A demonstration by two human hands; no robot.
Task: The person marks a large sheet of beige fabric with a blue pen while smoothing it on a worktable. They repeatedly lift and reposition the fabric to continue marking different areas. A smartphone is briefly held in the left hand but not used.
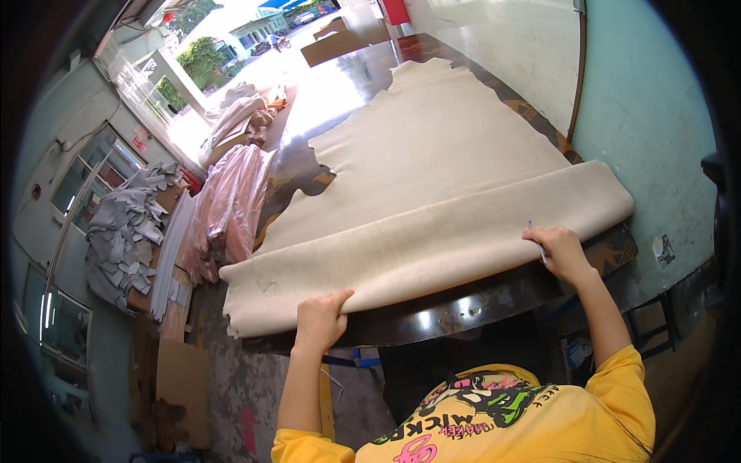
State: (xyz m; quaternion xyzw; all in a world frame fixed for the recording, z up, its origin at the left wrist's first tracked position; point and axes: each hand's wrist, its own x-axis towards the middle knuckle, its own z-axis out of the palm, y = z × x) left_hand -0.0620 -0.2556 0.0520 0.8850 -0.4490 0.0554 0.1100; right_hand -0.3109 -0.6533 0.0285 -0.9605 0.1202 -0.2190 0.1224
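A large cream leather hide (pixel 432 147) lies over a dark, shiny table (pixel 463 309), its near end folded or rolled back on itself in a thick band. My left hand (pixel 323 320) grips the near edge of that band, thumb on top, with the other fingers mostly hidden. Farther right, my right hand (pixel 562 253) is closed at the same edge and also has a slim pen (pixel 542 255) between its fingers, tip pointing up and away. The hide's far outline is ragged, with notches along its left side.
Pink plastic-wrapped bundles (pixel 228 208) and a heap of grey leather pieces (pixel 123 231) stand left of the table. A pale green wall (pixel 648 100) borders its right side. Cardboard (pixel 347 45) stands at the far end, near an open doorway.
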